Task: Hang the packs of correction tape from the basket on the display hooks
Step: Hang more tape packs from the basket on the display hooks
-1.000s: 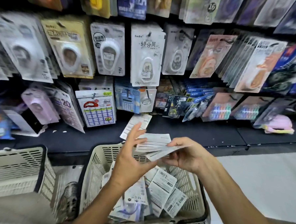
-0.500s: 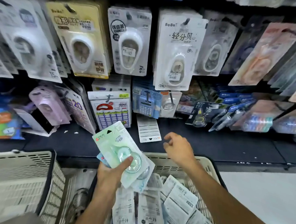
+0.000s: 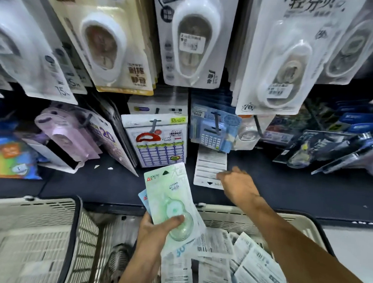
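My left hand (image 3: 159, 230) grips a small stack of correction tape packs (image 3: 170, 192), a green one on top and a blue one behind, above the beige basket (image 3: 248, 216). Several more packs (image 3: 252, 268) lie face down in that basket. One white pack (image 3: 209, 164) lies face down on the black shelf (image 3: 92, 184). My right hand (image 3: 238, 185) reaches over its lower right corner with curled fingers; whether they pinch it is hidden. Display hooks (image 3: 215, 121) stick out above, loaded with other packs.
A second beige basket (image 3: 25, 230) stands at the left. Large correction tape packs (image 3: 193, 37) hang close overhead in a row. Purple, calculator-print and blue packs (image 3: 159, 144) hang on the lower row. Dark packs (image 3: 332, 153) lean on the shelf at right.
The view has moved closer to the shelf. My right hand has moved forward from the basket rim to the face-down pack on the shelf. My left hand keeps the stack.
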Motion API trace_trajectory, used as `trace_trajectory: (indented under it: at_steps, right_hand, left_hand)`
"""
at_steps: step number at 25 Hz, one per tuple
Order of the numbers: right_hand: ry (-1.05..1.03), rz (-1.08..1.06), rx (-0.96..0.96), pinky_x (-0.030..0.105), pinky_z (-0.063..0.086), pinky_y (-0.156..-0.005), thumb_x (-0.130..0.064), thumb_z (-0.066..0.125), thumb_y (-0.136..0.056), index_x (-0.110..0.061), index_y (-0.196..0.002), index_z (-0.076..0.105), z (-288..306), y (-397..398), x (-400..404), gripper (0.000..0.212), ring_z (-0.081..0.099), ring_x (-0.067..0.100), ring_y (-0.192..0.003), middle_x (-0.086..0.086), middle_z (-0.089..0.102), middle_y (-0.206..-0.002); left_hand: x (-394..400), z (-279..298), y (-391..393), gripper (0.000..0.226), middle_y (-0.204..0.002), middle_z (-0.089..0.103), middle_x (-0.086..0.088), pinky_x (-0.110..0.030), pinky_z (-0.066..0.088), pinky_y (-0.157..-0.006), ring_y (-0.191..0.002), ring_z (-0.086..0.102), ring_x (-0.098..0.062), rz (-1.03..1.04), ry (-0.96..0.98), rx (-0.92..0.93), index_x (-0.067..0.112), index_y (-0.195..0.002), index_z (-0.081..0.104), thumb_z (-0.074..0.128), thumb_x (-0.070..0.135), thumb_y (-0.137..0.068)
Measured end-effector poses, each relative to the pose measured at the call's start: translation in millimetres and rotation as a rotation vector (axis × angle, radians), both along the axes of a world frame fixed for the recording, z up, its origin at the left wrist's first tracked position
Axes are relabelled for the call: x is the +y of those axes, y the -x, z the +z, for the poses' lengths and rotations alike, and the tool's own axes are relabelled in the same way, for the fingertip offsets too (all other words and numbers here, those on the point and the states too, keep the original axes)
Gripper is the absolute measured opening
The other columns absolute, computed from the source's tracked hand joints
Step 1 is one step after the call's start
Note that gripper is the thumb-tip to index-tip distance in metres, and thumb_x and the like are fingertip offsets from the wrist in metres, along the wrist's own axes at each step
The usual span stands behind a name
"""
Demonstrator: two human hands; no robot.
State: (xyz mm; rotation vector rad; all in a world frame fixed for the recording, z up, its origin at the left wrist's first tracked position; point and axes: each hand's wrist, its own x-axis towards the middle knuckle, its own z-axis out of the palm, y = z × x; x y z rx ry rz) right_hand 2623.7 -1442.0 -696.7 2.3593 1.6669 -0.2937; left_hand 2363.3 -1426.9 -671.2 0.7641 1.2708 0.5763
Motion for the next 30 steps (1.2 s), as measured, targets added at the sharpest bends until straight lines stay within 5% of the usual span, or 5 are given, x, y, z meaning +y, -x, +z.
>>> trace_trajectory:
  at_steps: [7,13,18,26,30]
  right_hand:
    - [0.074,-0.071,0.083,0.051,0.026,-0.117,-0.004,0.067,-0.083,-0.023,-0.159,0.013,5,13,12,0.095,0.021,0.033,-0.15,0.004,0.008,-0.169]
    - [0.017,0.0,-0.073,0.04,0.037,-0.098,-0.005,0.054,-0.088,-0.019,-0.128,0.057,0,20,7,0.043,0.054,0.028,-0.117,0.006,0.067,-0.122]
    - [-0.088,-0.066,0.054,0.042,0.038,-0.105,-0.015,0.062,-0.089,-0.019,-0.145,0.039,25,22,0,0.06,0.045,0.029,-0.128,0.003,0.048,-0.144]
    - [0.013,-0.013,-0.101,0.054,0.02,-0.119,-0.004,0.062,-0.087,-0.03,-0.16,0.002,-5,17,54,0.099,0.012,0.033,-0.152,0.0,0.006,-0.168]
    - [-0.004,-0.034,-0.087,0.045,0.031,-0.111,-0.016,0.051,-0.096,-0.031,-0.149,0.041,-9,17,68,0.056,0.049,0.03,-0.132,0.003,0.055,-0.145]
  left_hand:
    - [-8,16,11,0.05,-0.086,0.081,-0.005,-0.045,0.062,-0.079,-0.077,0.078,-0.028,0.102,-0.08,-0.008,0.018,-0.107,0.069,0.086,-0.006,-0.067]
    - [1,9,28,0.048,-0.085,0.081,-0.001,-0.035,0.062,-0.061,-0.073,0.078,-0.022,0.119,-0.101,0.024,0.02,-0.108,0.068,0.085,-0.004,-0.069]
    - [-11,33,17,0.051,-0.084,0.081,-0.001,-0.049,0.06,-0.086,-0.087,0.076,-0.03,0.14,-0.127,0.037,0.02,-0.108,0.068,0.088,-0.004,-0.067]
    - [12,10,38,0.063,-0.079,0.08,0.007,-0.04,0.061,-0.078,-0.08,0.077,-0.025,0.099,-0.115,0.124,0.018,-0.1,0.07,0.097,0.009,-0.044]
    - [21,-3,38,0.06,-0.085,0.081,-0.002,-0.05,0.058,-0.09,-0.088,0.076,-0.031,0.114,-0.105,0.133,0.016,-0.101,0.071,0.097,0.003,-0.048]
